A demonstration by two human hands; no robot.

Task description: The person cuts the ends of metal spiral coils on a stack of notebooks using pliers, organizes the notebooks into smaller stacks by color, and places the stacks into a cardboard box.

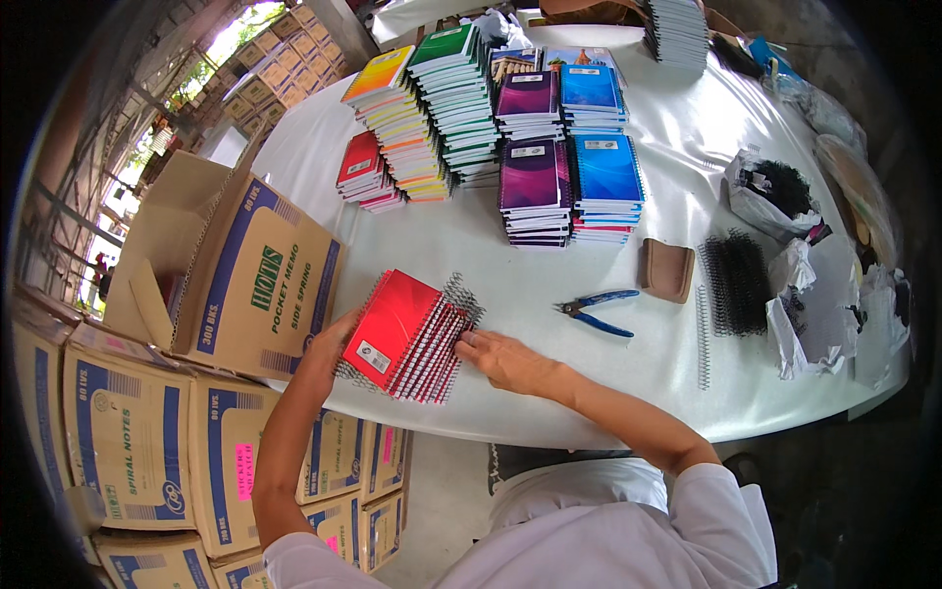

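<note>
A stack of red spiral notebooks [392, 324] lies at the near left of the table, its spiral-bound edges fanned toward the right. My left hand [336, 342] is wrapped round the left side of the stack. On the other side, the bent fingers of my right hand [508, 363] grip the bound edges; the fingertips are partly hidden against the coils. Loose dark spiral coils [461, 296] stick out behind and beneath the notebooks. Blue-handled cutting pliers [601, 312] rest on the table to the right, jaws toward my right hand.
Stacks of yellow [381, 74], green [444, 47], purple [530, 177] and blue notebooks [606, 169] stand farther back. A brown pouch [667, 271] and black coils [736, 285] lie right. An open carton [265, 265] stands left, above stacked cartons [128, 432].
</note>
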